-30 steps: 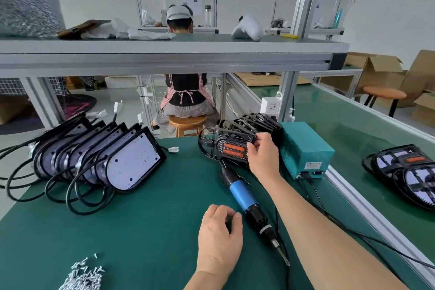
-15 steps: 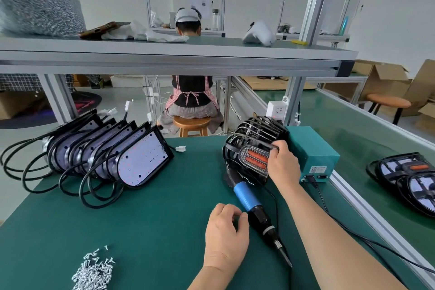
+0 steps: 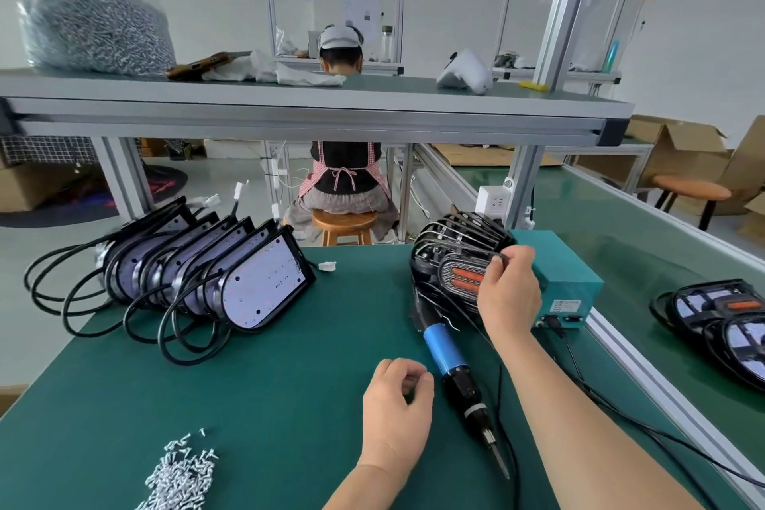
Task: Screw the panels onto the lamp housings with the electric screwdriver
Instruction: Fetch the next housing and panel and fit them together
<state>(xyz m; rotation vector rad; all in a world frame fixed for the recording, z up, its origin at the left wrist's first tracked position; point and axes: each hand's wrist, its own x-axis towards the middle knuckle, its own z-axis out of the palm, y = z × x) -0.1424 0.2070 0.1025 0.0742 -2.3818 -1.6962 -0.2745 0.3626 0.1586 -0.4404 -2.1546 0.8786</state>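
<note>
Several black lamp housings (image 3: pixel 232 282) with white LED boards lean in a row at the left of the green mat, cables looped around them. A stack of black ribbed panels (image 3: pixel 451 257) with orange inserts stands at the right. My right hand (image 3: pixel 507 290) grips the front panel of that stack. The electric screwdriver (image 3: pixel 455 369), blue-handled, lies on the mat with its bit pointing toward me. My left hand (image 3: pixel 397 410) rests on the mat just left of the screwdriver, fingers loosely curled, holding nothing I can see. A pile of loose screws (image 3: pixel 182 472) lies at the near left.
A teal power box (image 3: pixel 563 282) sits behind the panels, its cable running along the right edge. Finished lamps (image 3: pixel 720 323) lie on the conveyor at right. An overhead shelf (image 3: pixel 289 103) carries a bag of screws. A person sits on a stool beyond the bench.
My right hand set the front panel back against the stack and now grips it at its right edge. My left hand's fingers have curled slightly. The screwdriver has not moved.
</note>
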